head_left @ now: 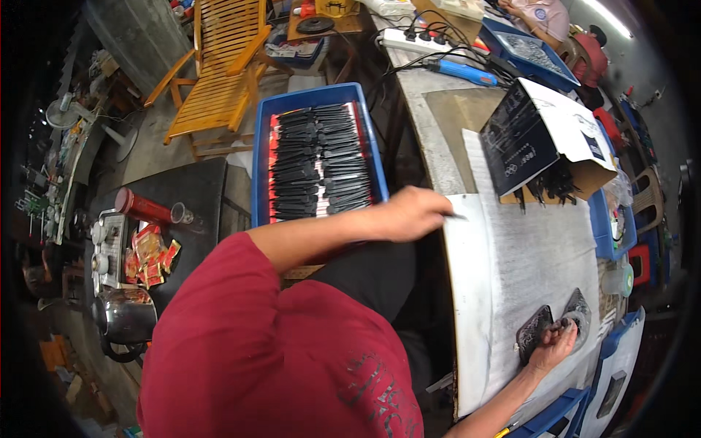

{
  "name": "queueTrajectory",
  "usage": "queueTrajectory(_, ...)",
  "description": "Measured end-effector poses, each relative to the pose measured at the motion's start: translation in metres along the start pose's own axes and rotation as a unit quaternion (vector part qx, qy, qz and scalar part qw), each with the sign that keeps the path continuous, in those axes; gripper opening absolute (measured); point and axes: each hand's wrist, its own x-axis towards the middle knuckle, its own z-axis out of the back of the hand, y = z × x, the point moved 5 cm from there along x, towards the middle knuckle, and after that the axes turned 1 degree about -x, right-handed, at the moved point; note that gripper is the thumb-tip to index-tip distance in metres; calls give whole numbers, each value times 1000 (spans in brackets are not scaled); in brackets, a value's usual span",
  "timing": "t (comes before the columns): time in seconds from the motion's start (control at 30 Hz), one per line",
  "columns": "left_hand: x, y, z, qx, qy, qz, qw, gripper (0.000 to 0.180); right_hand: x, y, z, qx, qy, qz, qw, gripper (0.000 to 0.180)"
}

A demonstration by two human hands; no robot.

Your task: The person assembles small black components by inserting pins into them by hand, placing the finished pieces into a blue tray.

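A maroon shirt [292, 343] looms, left hand [412, 213] pinching a dark sliver [458, 216], right hand [553, 352] bunched at dark slabs [534, 332], carton [520, 139] beyond.

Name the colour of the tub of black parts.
Blue; the tub shows best in the head view.

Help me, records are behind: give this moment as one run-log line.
left hand: dark item at fingertips, blurred | right hand: at two dark objects | blue bin: black pieces in rows
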Motion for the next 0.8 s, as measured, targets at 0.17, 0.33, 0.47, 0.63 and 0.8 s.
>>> queueTrajectory(0.17, -59, 94, 89, 156, -121, 152, 968, 18, -2, 8, 4, -15, 14, 32, 999, 16)
queueTrajectory(0.33, -95, 150, 115, 213, -123, 259, 934, 19, -2, 4, 1, -30, 28, 27, 999, 15)
queueTrajectory(0.47, -97, 170, 99, 252, -105, 226, 935, 20, -3, 2, 5, -55, 18, 31, 998, 14)
queueTrajectory(0.63, -93, 177, 70, 313, -49, 210, 925, 17, -4, 0, 7, -59, 15, 33, 998, 14)
queueTrajectory(0.8, -88, 176, 57, 333, -51, 194, 921, 16, -2, -1, 10, -65, 15, 31, 997, 13)
